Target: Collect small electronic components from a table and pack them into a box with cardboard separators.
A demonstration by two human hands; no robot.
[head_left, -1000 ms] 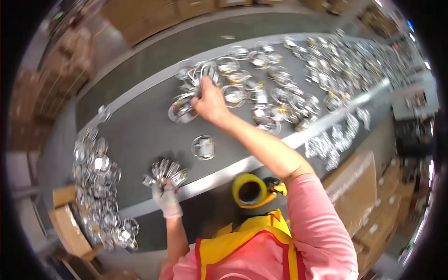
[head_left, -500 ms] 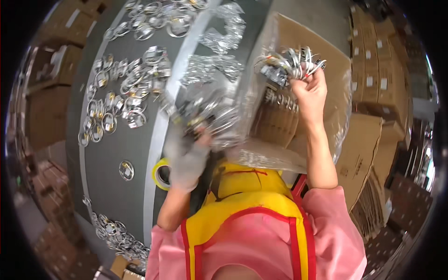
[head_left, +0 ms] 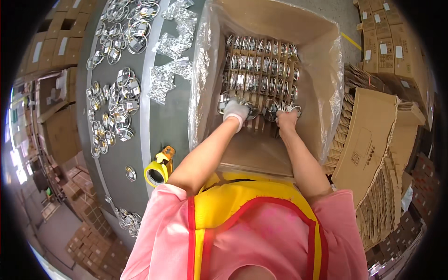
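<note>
Inside the large cardboard box [head_left: 261,156], my gloved left hand [head_left: 237,111] is closed over a bunch of small round metal parts with coiled white wires [head_left: 223,103], at the near left of a divider grid. Its fingertips are partly hidden. My bare right hand [head_left: 286,120] pinches the white wires of another bunch of the same parts [head_left: 270,110], at the near right of that grid. Beyond both hands, rows of cardboard dividers [head_left: 261,53] hold several more of these wired parts standing on edge.
Clear plastic lining [head_left: 198,93] drapes over the box's left rim. The grey conveyor [head_left: 114,161] on the left carries piles of wired parts [head_left: 123,100], bags of small pieces [head_left: 163,81] and a yellow tape roll [head_left: 156,173] in a dispenser. Cardboard sheets [head_left: 366,140] lean at right.
Both hands, each holding a bunch of wired parts, have moved down into the box: the left from over the conveyor's edge, the right from above the box. The view has shifted toward the box.
</note>
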